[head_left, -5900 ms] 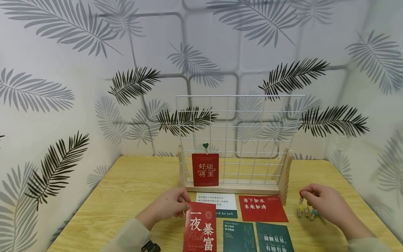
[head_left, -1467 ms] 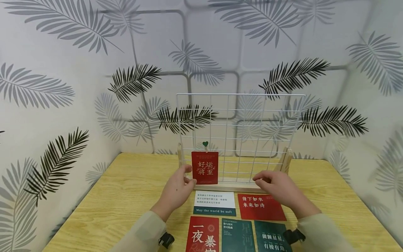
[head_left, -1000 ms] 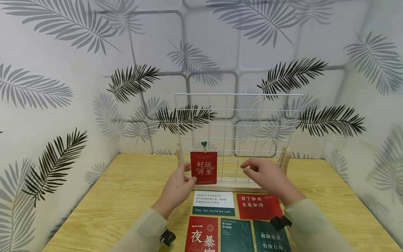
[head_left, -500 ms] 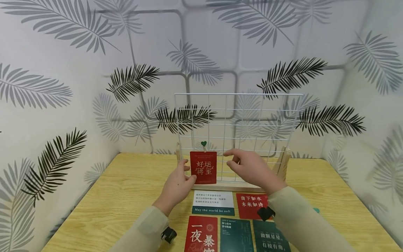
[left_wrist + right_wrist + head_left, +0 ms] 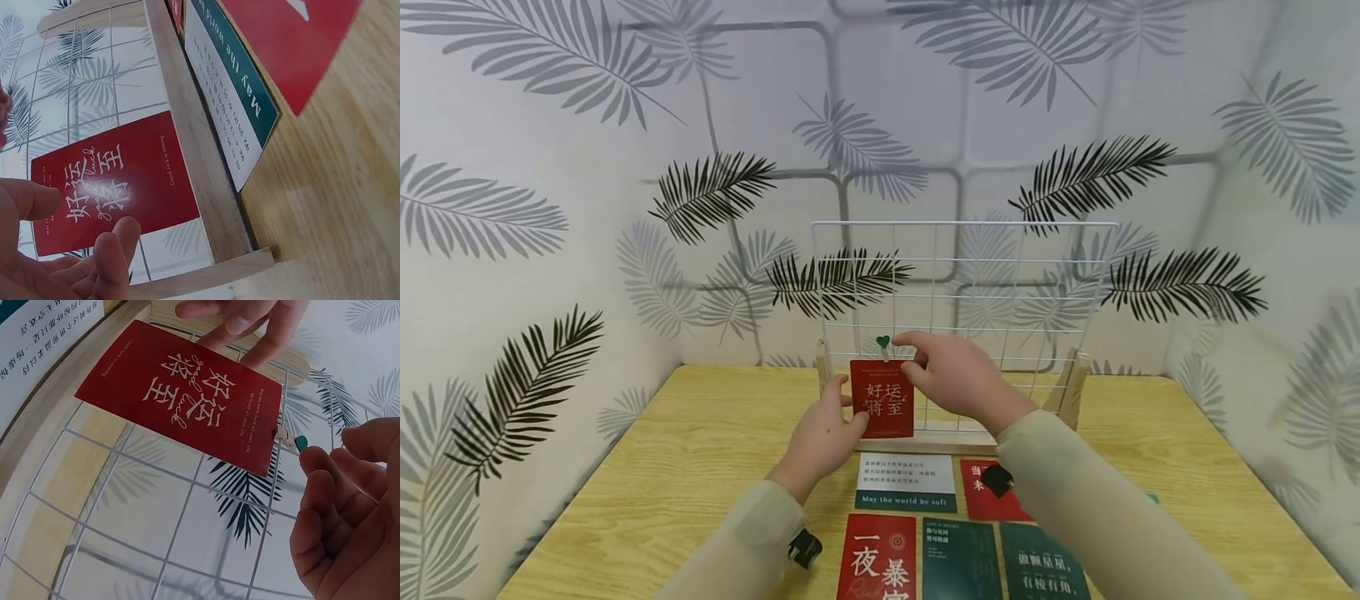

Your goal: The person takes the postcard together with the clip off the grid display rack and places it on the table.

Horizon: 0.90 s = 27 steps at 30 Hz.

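Note:
A red card with white characters (image 5: 882, 404) hangs on the white wire grid (image 5: 981, 296), held at its top edge by a small wooden clothespin with a green heart (image 5: 883, 342). My left hand (image 5: 823, 433) is at the card's left edge, thumb and fingers spread and lightly bent; the left wrist view shows the thumb and fingertips overlapping the card, and contact is hard to tell. My right hand (image 5: 955, 375) is beside the card's upper right, index finger by the heart. In the right wrist view, the fingertips (image 5: 315, 459) come near the green heart (image 5: 301, 443), with a gap to the thumb.
The grid stands in a wooden base (image 5: 943, 442). Before it lie a white-and-green card (image 5: 906, 482), a red card (image 5: 985, 500), a tall red card (image 5: 876, 558) and green cards (image 5: 962, 562). The right sleeve partly covers some. A teal bit (image 5: 1152, 498) shows beyond it.
From the clips at the right, my right hand has moved left and up to the hung card's clothespin. The left hand let go of the tall red card, which lies flat, and went to the hung card.

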Each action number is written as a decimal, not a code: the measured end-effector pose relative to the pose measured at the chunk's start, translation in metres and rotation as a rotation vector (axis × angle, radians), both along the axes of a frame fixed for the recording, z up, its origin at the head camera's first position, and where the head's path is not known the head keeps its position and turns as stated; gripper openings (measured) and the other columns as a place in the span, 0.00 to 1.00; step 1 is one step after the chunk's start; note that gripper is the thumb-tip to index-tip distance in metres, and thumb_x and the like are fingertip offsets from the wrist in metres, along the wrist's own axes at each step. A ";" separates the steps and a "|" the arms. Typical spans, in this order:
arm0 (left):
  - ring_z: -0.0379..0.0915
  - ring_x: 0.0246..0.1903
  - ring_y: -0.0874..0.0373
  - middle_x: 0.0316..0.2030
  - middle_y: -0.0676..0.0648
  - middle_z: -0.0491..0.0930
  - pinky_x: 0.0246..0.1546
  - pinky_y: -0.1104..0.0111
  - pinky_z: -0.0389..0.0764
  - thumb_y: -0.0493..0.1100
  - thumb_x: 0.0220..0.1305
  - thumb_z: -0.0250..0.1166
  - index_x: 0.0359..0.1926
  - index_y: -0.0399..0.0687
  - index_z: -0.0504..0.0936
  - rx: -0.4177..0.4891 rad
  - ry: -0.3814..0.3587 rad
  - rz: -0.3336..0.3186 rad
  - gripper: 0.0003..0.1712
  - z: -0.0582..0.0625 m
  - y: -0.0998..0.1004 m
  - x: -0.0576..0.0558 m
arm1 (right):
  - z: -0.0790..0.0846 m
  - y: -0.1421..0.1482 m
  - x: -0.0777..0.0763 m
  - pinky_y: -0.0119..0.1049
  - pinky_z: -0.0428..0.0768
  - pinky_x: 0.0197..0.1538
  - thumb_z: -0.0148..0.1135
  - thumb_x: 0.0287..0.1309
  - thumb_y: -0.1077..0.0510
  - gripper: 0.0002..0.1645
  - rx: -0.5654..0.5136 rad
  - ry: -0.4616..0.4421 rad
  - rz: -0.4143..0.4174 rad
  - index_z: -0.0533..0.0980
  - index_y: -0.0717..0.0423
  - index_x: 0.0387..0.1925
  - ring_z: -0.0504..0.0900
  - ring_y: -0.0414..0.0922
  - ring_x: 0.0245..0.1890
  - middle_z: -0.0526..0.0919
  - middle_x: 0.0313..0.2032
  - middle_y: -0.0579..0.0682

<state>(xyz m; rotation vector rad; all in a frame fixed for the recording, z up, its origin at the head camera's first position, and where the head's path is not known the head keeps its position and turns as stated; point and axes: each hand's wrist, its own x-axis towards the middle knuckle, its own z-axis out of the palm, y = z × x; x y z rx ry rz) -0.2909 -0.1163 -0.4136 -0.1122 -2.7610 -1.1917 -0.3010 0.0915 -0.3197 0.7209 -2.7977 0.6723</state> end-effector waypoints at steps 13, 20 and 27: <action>0.81 0.48 0.47 0.56 0.41 0.80 0.45 0.51 0.81 0.50 0.69 0.62 0.74 0.47 0.61 -0.056 0.038 0.015 0.36 0.008 0.002 -0.006 | 0.001 -0.022 -0.014 0.34 0.72 0.20 0.56 0.70 0.51 0.26 0.112 0.078 -0.048 0.74 0.46 0.68 0.74 0.40 0.20 0.80 0.26 0.40; 0.82 0.42 0.50 0.52 0.42 0.83 0.41 0.55 0.82 0.49 0.70 0.62 0.71 0.47 0.64 -0.103 0.058 0.020 0.33 0.013 0.002 -0.009 | 0.001 -0.031 -0.017 0.34 0.77 0.23 0.57 0.71 0.52 0.26 0.242 0.145 -0.090 0.74 0.45 0.68 0.79 0.41 0.25 0.88 0.40 0.46; 0.82 0.40 0.51 0.48 0.42 0.84 0.37 0.58 0.82 0.49 0.71 0.62 0.66 0.47 0.68 -0.122 0.058 0.018 0.27 0.012 0.002 -0.012 | -0.004 -0.040 -0.023 0.42 0.82 0.27 0.55 0.73 0.51 0.27 0.360 0.197 -0.142 0.71 0.45 0.70 0.83 0.45 0.27 0.88 0.37 0.49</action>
